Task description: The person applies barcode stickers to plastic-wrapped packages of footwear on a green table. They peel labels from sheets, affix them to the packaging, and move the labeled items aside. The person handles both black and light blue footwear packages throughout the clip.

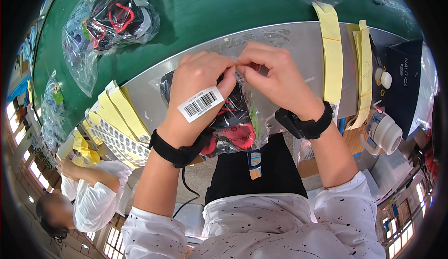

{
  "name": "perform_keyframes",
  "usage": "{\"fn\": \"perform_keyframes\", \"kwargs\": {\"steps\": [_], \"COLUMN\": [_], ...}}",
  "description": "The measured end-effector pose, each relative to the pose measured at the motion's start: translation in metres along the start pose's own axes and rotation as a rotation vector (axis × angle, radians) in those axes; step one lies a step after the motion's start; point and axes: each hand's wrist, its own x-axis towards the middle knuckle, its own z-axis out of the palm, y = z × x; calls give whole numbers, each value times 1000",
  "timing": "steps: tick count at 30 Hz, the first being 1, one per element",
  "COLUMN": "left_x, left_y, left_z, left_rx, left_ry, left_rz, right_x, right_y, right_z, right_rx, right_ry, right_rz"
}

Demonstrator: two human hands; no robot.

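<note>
My left hand (198, 79) and my right hand (275, 70) meet fingertip to fingertip in front of me, thumbs and forefingers pinched. Whatever lies between the fingertips is too small to make out. Just below them is a clear plastic bag (254, 119) holding a folded black item with red patches (240, 136). My left hand covers part of this bag. A white barcode label (200, 104) sticks to the back of my left hand. Black bands circle both wrists, the right one carrying a small black device (296, 122).
Another bagged black and red item (122, 18) lies on the green table (196, 7). Yellow label strips (123, 112) hang at the left edge, more (330, 49) at the right. Farther right are a dark blue box (399, 81) and a white bottle (387, 133). A person (95, 198) works at left.
</note>
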Motion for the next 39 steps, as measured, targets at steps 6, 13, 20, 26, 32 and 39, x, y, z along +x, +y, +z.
{"fn": "perform_keyframes", "kwargs": {"steps": [6,13,20,26,32,39], "left_x": [0,2,3,3,4,4], "left_y": [1,4,1,1,3,0], "left_z": [-2,-5,-1,3,2,-1], "left_rx": [-99,-235,-109,-33,-76,-77], "left_ry": [-40,-50,-42,-11,-44,-42], "left_rz": [-148,-262,-140,-33,-85,-40], "right_x": [-5,-5,0,0,-4,-4], "right_y": [9,11,-3,-4,6,8], "right_z": [2,3,0,-4,0,0], "right_rx": [113,123,-103,-135,109,139], "right_ry": [27,37,74,31,66,99], "right_rz": [70,110,2,19,159,157]}}
